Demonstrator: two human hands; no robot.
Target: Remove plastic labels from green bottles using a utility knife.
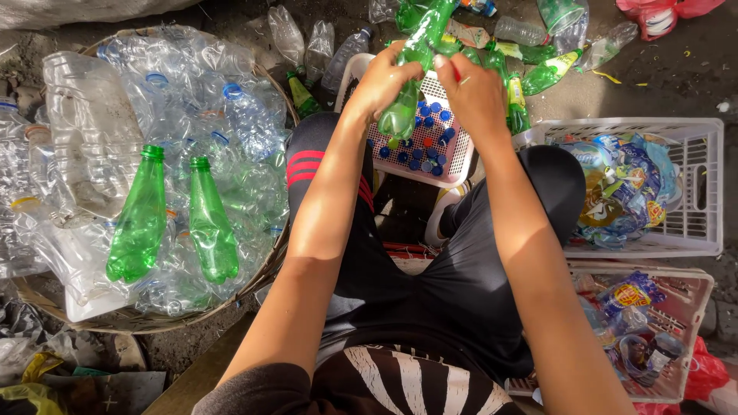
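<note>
While both knees bracket the white tray of blue caps, left hand and right hand clamp a green bottle above it; a twisted-off cap could overshoot the tray's edge.

View: we have one, a head-worn camera
Facing: steeply down over our own forearms and lap
Nearness: close; our left hand and right hand sit upper centre
Left edge: woven basket of bottles
Right edge: white crate
Top edge: bare ground
Shared scene: no second view to compare
</note>
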